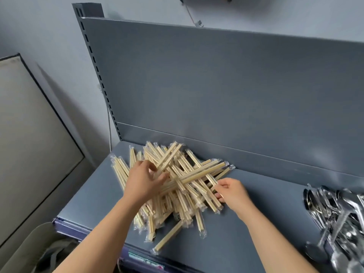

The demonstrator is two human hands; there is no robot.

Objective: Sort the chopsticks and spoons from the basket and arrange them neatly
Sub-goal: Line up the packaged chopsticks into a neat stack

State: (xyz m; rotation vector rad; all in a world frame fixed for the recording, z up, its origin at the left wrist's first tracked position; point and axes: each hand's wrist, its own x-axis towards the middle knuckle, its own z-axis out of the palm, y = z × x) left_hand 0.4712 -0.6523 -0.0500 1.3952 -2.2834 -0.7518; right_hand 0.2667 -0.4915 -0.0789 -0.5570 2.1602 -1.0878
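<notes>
pale wood on blue-grey

chopsticks point(177, 180) are light tan in clear shiny wrappers, shelf point(256, 213) and back panel point(216, 85) flat blue-grey, spoons point(334, 213) silvery chrome, wall point(49, 26) pale grey.

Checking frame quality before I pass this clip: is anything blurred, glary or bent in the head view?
Head view: the chopsticks at centre are sharp enough; the spoons at the right edge are smeared and glinting; the shelf's back panel bows from the wide lens; lighting is soft and even, with a faint shadow on the wall at left.
</notes>
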